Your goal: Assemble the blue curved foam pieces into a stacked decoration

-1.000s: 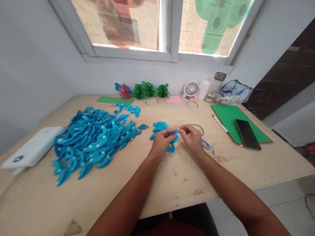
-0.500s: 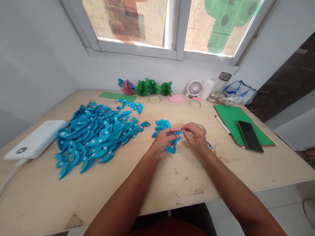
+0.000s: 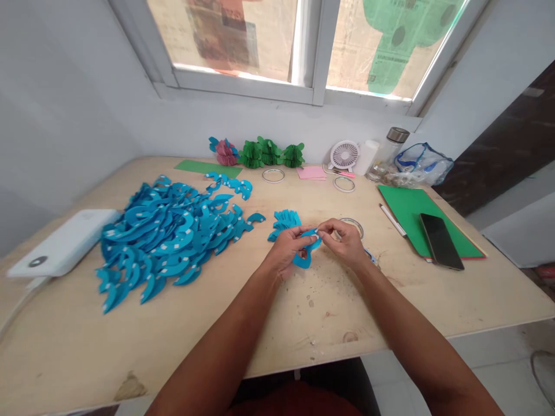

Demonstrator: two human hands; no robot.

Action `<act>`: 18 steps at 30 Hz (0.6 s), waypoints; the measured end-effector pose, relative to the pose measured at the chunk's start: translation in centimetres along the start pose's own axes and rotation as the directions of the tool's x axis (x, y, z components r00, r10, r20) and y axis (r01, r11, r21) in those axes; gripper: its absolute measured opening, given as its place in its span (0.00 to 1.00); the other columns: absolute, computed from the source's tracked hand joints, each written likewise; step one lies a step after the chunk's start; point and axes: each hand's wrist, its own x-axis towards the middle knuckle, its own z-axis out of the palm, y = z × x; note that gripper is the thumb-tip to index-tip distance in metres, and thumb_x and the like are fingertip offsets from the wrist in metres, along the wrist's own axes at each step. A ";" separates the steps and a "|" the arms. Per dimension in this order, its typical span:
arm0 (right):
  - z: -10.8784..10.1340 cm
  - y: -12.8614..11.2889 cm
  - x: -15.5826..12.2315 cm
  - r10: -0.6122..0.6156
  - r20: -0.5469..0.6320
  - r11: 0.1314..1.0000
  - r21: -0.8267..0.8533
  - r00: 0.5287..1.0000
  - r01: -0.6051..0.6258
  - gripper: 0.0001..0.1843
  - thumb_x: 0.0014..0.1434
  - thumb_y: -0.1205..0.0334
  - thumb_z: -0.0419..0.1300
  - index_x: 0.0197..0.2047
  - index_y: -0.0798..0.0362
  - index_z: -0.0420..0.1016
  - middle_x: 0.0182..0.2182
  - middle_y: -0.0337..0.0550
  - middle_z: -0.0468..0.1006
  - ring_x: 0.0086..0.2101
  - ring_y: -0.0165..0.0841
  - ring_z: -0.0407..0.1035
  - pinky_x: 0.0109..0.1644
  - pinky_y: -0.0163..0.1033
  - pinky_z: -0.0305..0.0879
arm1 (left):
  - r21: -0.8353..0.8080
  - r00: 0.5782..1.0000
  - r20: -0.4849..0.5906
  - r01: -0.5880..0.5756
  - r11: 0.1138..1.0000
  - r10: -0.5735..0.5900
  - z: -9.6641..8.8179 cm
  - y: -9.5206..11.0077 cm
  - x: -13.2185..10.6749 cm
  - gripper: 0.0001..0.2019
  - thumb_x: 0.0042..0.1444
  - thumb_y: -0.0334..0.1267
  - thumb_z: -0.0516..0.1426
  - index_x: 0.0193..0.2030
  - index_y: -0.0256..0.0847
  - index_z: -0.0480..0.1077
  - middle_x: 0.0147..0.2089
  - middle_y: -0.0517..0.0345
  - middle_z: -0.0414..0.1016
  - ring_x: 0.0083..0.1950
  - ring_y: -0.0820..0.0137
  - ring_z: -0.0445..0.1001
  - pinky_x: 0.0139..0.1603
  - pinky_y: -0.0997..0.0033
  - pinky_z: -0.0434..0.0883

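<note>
My left hand [image 3: 286,248] is closed on a curved blue paper cutout [image 3: 302,261], its thumb and forefinger pinching near the upper end. At that end, my right hand [image 3: 344,240] has its thumb and forefinger pinched at the cutout's edge, by a small white square that looks like tape. Just behind my left hand lies a fanned stack of blue paper pieces [image 3: 286,219]. A large heap of similar blue cutouts [image 3: 165,231], many with white squares, spreads over the table to the left. A roll of tape [image 3: 356,225] lies partly behind my right hand.
At left is a white power bank [image 3: 65,242] with a cable. Green paper flowers [image 3: 269,151], tape rolls [image 3: 273,175], a small fan [image 3: 344,156] and a bottle [image 3: 390,151] stand along the back. A phone [image 3: 440,240] rests on green sheets [image 3: 407,208] beside a white pen [image 3: 392,220].
My right fingertips have moved slightly down onto the cutout's taped end. The cutout has tilted a little in my left hand.
</note>
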 end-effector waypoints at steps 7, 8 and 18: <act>-0.1 0.0 0.1 0.037 -0.019 0.999 -0.006 0.999 -0.038 0.04 0.53 0.65 0.57 0.29 0.53 0.72 0.23 0.38 0.74 0.25 0.28 0.66 0.31 0.33 0.62 | -0.032 0.997 0.062 0.051 0.998 -0.049 -0.1 -0.3 0.0 0.12 0.37 0.39 0.65 0.27 0.35 0.71 0.19 0.65 0.63 0.18 0.82 0.57 0.18 0.78 0.55; -0.1 0.1 0.1 0.027 -0.013 1.000 -0.015 1.000 -0.027 0.04 0.53 0.65 0.57 0.29 0.53 0.72 0.23 0.38 0.74 0.25 0.28 0.66 0.31 0.33 0.62 | -0.029 0.997 0.061 0.053 0.998 -0.051 -0.1 -0.3 0.1 0.12 0.37 0.39 0.65 0.27 0.35 0.70 0.18 0.66 0.62 0.17 0.82 0.57 0.17 0.78 0.54; -0.7 0.7 0.2 -0.250 0.082 0.943 -0.204 0.965 0.262 0.06 0.58 0.66 0.54 0.34 0.52 0.73 0.29 0.43 0.77 0.31 0.31 0.69 0.37 0.36 0.64 | 0.155 0.999 0.022 0.030 0.987 -0.034 -0.5 0.2 0.2 0.09 0.39 0.39 0.62 0.20 0.37 0.67 0.15 0.66 0.61 0.16 0.80 0.57 0.16 0.78 0.53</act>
